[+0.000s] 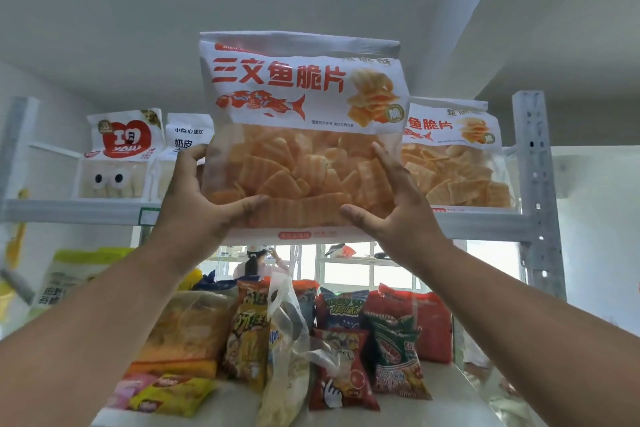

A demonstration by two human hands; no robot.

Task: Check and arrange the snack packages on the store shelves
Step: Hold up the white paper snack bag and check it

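Both our hands, left hand (197, 201) and right hand (388, 208), are gripping the salmon crisp bag (301, 121) at frame centre, fingers curled round its lower sides, holding it upright at the top shelf (69, 210) edge beside an identical bag (457, 156).

Upright salmon-crisp bag (301, 121) (clear lower half) at top shelf (69, 210) edge

Top shelf (485, 224) carries snack bags (457, 163), perhaps four
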